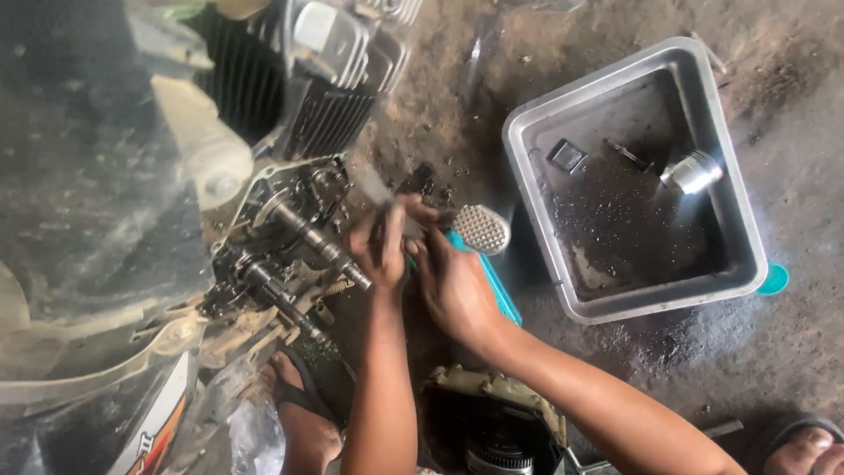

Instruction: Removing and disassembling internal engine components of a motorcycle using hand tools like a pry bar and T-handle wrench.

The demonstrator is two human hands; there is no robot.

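The opened motorcycle engine (290, 246) stands at the left with its side cover off, two bare shafts (321, 246) jutting toward you, and your left hand (380, 246) and right hand (453, 281) meet just beside them, fingers closed on a small dark part too blurred to identify. This looks like mid-teardown work at the shafts; the next move likely calls for a steady grip. A grey metal tray (527, 132) holding a piston (693, 171) sits on the dirt floor (791, 352) to the right.

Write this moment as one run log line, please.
left hand + right hand: at open engine | tray: piston
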